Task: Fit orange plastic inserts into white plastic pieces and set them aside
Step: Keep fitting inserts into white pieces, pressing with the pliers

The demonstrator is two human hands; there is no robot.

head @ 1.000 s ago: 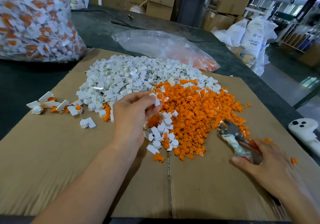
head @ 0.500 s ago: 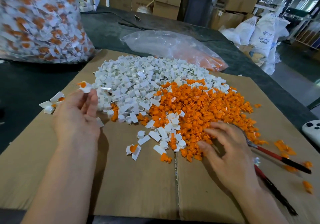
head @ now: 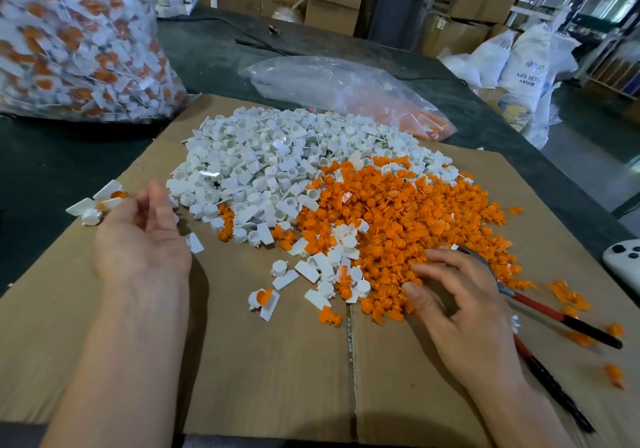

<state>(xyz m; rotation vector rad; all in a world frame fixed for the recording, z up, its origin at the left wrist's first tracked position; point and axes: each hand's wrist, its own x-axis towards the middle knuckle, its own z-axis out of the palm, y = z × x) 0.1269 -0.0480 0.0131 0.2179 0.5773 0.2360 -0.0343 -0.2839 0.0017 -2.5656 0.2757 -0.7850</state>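
Observation:
A heap of white plastic pieces [head: 263, 156] covers the far middle of the cardboard sheet [head: 270, 361]. A heap of orange inserts [head: 408, 212] lies to its right. A small cluster of fitted pieces [head: 98, 201] sits at the cardboard's left edge. My left hand [head: 142, 236] hovers palm up beside that cluster with relaxed fingers and nothing in it. My right hand [head: 460, 305] rests spread on the near edge of the orange heap, fingertips touching inserts. One fitted piece [head: 265, 300] lies alone near the middle.
Red-and-black pliers [head: 568, 323] lie right of my right hand. A large clear bag of fitted pieces [head: 76, 39] stands at the far left. A flatter clear bag with orange inserts [head: 349, 91] lies behind the heaps. A white controller [head: 623, 260] sits at the right edge.
My left hand carried a fitted piece from the heap to the left cluster and let it go. My right hand set the pliers down and moved onto the orange heap.

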